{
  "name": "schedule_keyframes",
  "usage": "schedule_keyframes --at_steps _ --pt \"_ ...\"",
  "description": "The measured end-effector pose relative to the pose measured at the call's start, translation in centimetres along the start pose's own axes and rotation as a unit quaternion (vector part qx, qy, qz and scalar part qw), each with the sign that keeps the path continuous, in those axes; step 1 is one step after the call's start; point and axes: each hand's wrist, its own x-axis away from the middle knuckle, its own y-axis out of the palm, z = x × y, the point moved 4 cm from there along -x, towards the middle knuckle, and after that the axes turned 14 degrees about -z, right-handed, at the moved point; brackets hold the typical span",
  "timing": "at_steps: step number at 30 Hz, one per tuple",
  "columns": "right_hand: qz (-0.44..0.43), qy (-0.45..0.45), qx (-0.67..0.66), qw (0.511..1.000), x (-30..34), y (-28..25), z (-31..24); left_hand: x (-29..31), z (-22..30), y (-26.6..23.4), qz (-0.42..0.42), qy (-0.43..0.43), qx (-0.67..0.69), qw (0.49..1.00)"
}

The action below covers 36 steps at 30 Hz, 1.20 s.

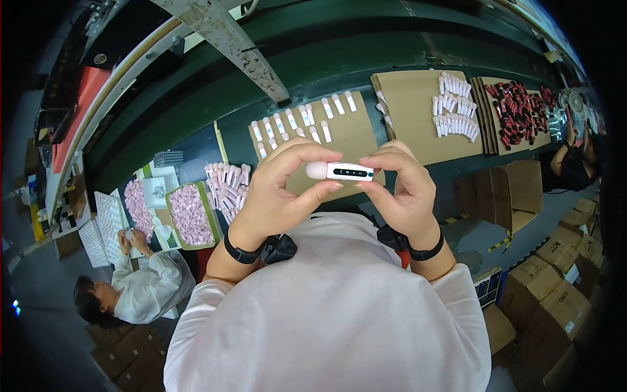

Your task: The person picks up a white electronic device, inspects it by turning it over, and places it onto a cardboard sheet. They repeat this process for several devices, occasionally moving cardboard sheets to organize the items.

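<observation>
Between my two hands, in front of my chest, is a small white wand massager (351,171) with a rounded pale-pink head and a black button strip facing up. My left hand (277,186) pinches it near the head with thumb and forefinger. At its other end, my right hand (400,186) grips the tip the same way. Beyond my hands, a cardboard sheet (359,134) carries several similar wands (290,119) laid in loose rows. To the left of my left hand lies a pile of more such wands (227,185).
On the right, another cardboard sheet (408,98) bears rows of white wands, and red-and-black pieces (519,111) lie beyond. A green-rimmed bin (210,215) of pink parts stands left, near a seated co-worker (147,287). An open carton (506,196) and stacked boxes (532,281) stand at right. A metal beam (228,46) hangs overhead.
</observation>
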Motion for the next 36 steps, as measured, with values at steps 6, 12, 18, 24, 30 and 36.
schedule_keyframes --at_steps 6,12,18,24,30,36 --pt "0.004 -0.006 -0.002 1.0 0.1 0.0 -0.2 0.1 -0.1 0.1 -0.011 -0.003 -0.015 1.0" --pt "0.003 -0.007 0.0 1.0 0.1 -0.1 -0.1 -0.2 -0.1 0.2 0.003 0.023 -0.022 0.999" --pt "0.007 -0.034 0.033 0.999 -0.1 -0.4 0.3 -0.2 -0.4 0.2 0.008 -0.023 0.022 0.999" --pt "0.013 -0.025 0.046 0.999 -0.7 -0.5 -0.1 -0.5 -1.0 0.6 -0.003 -0.029 -0.001 1.0" --pt "0.002 -0.037 0.097 0.995 -1.1 -0.9 -0.6 -0.7 -1.0 0.9 -0.011 -0.031 -0.006 0.999" --pt "0.009 -0.071 0.148 0.986 -0.6 -0.7 -0.2 -0.9 -0.8 1.1 -0.02 -0.037 0.0 0.999"
